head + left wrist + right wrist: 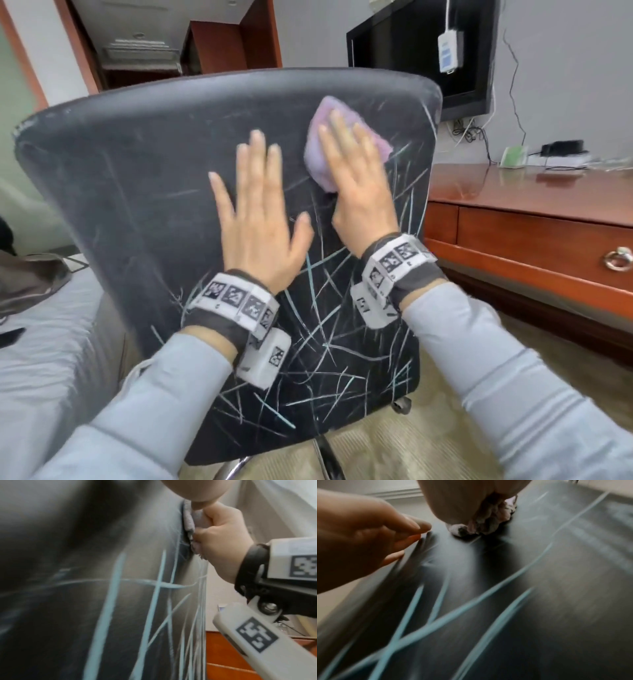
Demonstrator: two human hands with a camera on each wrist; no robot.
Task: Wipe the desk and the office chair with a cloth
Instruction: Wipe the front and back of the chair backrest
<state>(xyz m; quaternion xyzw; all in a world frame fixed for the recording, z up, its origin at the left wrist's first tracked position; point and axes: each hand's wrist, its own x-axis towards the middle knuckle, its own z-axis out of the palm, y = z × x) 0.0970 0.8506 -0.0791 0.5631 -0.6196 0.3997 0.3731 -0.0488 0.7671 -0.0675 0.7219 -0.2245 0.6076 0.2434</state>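
On the chair back, flat right hand presses cloth; left hand rests open

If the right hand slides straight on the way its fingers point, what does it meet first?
The right hand, pressing the crumpled lilac cloth on the scratched black chair back, points up toward the chair's top edge. It probably meets only that edge; nothing lies between.

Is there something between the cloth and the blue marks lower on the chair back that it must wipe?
Nothing visible. The cloth lies under the right hand on the chair back; the left hand rests beside it.
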